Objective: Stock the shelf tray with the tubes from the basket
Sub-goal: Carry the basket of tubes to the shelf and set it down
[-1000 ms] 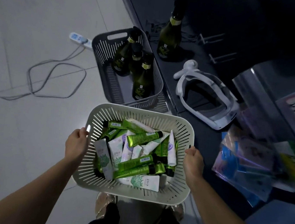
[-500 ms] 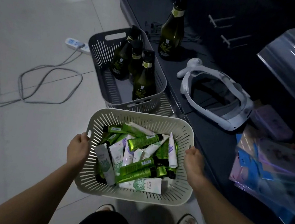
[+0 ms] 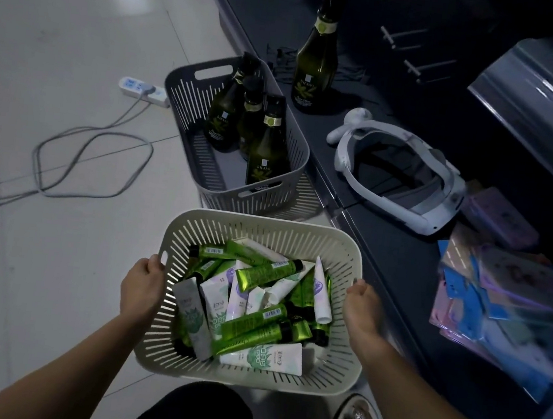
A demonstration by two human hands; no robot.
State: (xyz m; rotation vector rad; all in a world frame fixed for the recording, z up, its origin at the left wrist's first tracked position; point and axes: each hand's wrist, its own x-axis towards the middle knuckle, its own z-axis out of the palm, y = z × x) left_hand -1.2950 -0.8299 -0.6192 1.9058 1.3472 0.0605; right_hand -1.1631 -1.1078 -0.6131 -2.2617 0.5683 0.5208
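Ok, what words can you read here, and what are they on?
"DIFASO": label of the bottle on the dark shelf.
"DIFASO": label of the front bottle in the grey basket.
Other bottles: labels too dark to read.
Tubes in the white basket: print too blurred to read.

Left hand (image 3: 142, 283): fingertips hidden over cream basket (image 3: 266, 228) rim. Right hand (image 3: 361, 310): blurred, fingers curl out of sight past rim. Lower tubes (image 3: 255, 322) buried under top layer. Packets (image 3: 498, 303): smeared, print unreadable, cut by right edge. Grey cable (image 3: 35, 161) runs off left edge.
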